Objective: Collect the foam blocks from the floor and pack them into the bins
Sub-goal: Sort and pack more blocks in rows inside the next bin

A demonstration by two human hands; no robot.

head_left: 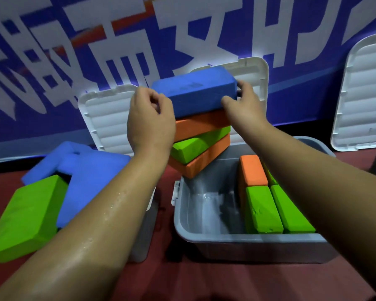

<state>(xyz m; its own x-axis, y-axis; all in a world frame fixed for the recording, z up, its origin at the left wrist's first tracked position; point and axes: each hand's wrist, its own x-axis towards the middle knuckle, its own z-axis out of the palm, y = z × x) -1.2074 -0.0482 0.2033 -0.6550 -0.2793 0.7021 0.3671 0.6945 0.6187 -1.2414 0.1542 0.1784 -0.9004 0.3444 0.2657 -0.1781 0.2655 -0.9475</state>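
My left hand (150,124) and right hand (245,107) squeeze a stack of foam blocks (201,137) between them, fingers curled round the ends of the blue block (195,90) on top. The stack hangs over the far left corner of the grey bin (248,241), whose right side holds packed blocks (263,209).

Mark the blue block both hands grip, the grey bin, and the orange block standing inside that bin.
blue block (200,101): head view, front long face.
grey bin (248,246): head view, near outer wall.
orange block in the bin (253,170): head view, top face.
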